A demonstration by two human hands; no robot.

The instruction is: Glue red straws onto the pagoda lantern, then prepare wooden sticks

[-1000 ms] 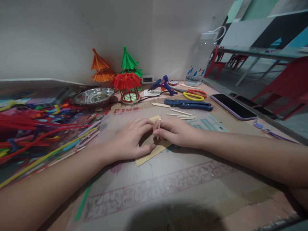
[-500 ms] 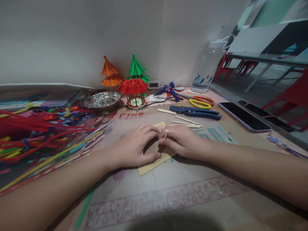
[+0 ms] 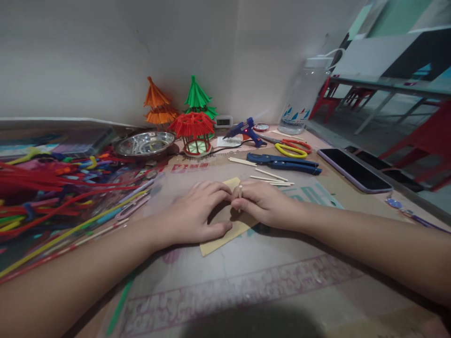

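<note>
A yellow sheet that looks like sandpaper lies at a slant on the work surface between my hands. My left hand rests flat across its left part, fingers stretched out and thumb apart. Over the sheet's right part, my right hand pinches a short wooden stick between thumb and forefinger. The stick stands upright and its lower end is down by the sheet; whether it touches cannot be told. Just beyond my right hand lie several loose wooden sticks and a blue-handled cutter.
Behind stand a red-roofed little pavilion, a blue glue gun, scissors, a steel bowl and a water bottle. A phone lies right. Coloured pipe cleaners fill the left side.
The stick in my right hand has gone from slightly tilted to more upright. My left hand stays flat on the sheet. The whole view has shifted slightly.
</note>
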